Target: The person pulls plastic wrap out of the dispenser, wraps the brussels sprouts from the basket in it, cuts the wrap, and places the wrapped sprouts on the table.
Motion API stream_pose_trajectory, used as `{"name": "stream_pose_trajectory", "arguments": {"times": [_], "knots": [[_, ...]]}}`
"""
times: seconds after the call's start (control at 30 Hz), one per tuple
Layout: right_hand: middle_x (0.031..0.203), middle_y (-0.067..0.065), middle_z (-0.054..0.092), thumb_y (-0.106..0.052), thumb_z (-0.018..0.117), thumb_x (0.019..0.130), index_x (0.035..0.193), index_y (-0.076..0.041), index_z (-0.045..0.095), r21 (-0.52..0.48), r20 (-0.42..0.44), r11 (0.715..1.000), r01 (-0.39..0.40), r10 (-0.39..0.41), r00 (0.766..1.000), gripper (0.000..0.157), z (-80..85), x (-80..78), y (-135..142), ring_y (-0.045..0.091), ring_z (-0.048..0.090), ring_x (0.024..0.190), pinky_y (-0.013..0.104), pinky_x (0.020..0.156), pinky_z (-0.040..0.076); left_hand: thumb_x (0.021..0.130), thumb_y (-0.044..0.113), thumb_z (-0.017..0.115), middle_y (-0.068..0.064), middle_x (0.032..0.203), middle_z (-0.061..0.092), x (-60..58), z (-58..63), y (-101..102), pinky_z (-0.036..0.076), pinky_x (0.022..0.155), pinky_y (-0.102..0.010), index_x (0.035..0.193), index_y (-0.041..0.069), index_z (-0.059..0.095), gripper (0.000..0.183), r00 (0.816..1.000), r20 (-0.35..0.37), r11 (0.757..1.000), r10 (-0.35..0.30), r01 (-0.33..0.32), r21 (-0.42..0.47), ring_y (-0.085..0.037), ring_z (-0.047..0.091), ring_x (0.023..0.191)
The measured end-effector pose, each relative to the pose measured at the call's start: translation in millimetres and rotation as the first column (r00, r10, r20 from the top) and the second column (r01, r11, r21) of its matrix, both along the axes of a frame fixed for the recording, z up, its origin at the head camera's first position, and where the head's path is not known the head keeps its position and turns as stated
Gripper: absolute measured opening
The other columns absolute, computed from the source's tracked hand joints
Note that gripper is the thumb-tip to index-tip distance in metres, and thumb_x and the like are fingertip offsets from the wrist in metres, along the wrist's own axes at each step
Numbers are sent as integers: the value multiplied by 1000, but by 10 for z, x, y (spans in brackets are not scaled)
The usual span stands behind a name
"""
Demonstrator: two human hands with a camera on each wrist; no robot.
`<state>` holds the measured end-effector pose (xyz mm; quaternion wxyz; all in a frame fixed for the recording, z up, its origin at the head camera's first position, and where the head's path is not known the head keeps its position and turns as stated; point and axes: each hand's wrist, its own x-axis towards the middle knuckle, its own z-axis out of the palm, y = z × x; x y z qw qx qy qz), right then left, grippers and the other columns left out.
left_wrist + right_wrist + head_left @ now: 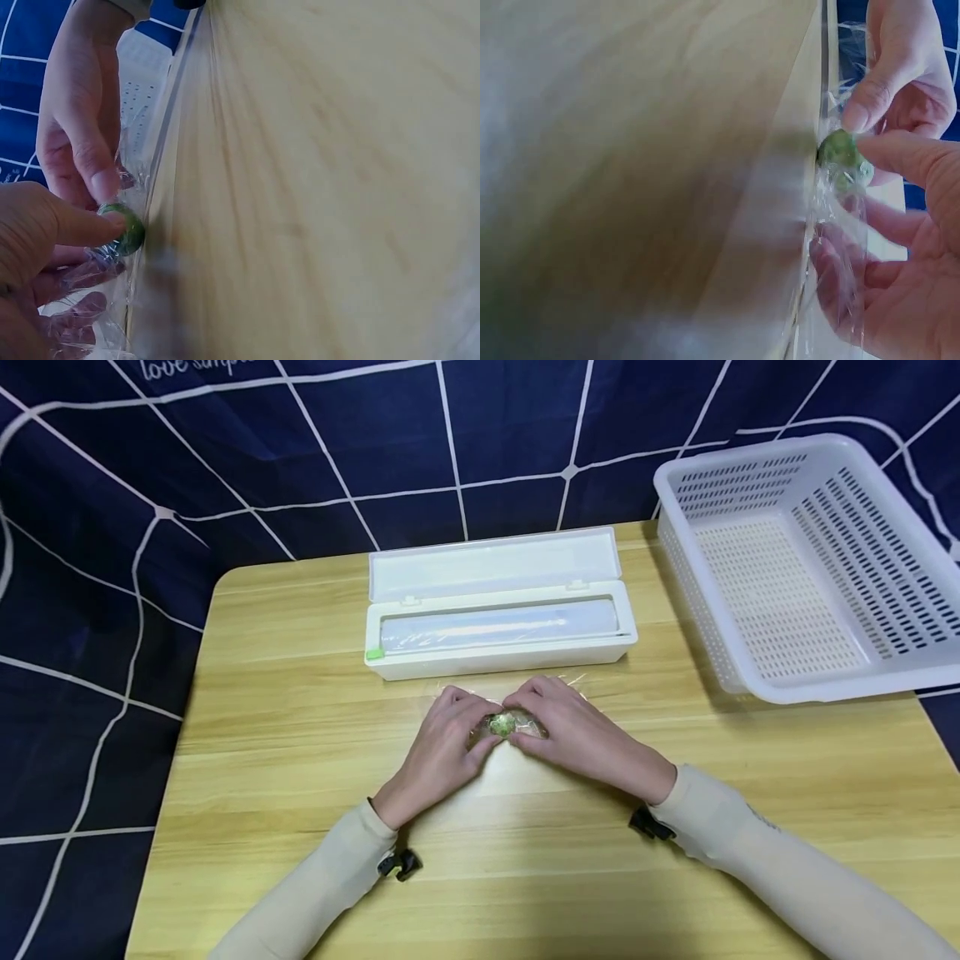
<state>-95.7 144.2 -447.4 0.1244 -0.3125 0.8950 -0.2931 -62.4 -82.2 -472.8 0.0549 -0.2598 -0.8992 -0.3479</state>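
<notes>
A small round green item point(502, 724), its exact kind unclear, lies in clear cling film point(532, 727) on the table. My left hand point(446, 743) pinches it from the left, with the thumb pressed to its near side in the left wrist view. From the other side my right hand point(581, 735) pinches the film and the item's edge; the right wrist view shows its thumb against the green surface. Loose film point(844, 262) spreads over the right fingers, and more film point(94, 300) lies around the left fingers. The item's underside is hidden.
Just behind the hands stands an open white cling film box point(510, 657) with a film roll point(498, 625) inside and its lid tipped back. A white perforated basket point(750, 668) sits at the back right of the wooden table point(300, 710). A dark blue gridded cloth point(390, 452) hangs behind.
</notes>
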Motion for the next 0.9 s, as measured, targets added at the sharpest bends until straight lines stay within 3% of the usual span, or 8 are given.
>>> {"name": "stream_pose_trajectory", "arguments": {"times": [0.13,0.37,0.9], "knots": [[122,7,65,-22,90,92,132,-5,70,-9,-32,1000,-10,9,999,47,-12,8,-12,23,57,109,45,93,48,93,10,88,-8,112,78,3,-8,-9,47,98,-42,120,1,78,31,1000,5,1000,4,-4,-15,-27,59,106],[120,5,66,-16,92,90,126,-9,74,-54,-83,999,-7,2,997,42,-28,-6,-5,23,58,106,46,92,48,96,14,86,-7,108,74,-13,-20,-11,47,93,-41,120,0,78,30,1000,8,1000,-1,1,-22,-26,56,100],[116,3,67,-14,92,90,126,-9,77,-13,-56,999,-29,29,998,40,-27,-47,-9,23,60,107,48,93,50,102,22,80,-8,112,67,19,-34,-15,48,89,-42,120,-1,78,30,1000,29,998,11,-9,-68,-28,53,102]]}}
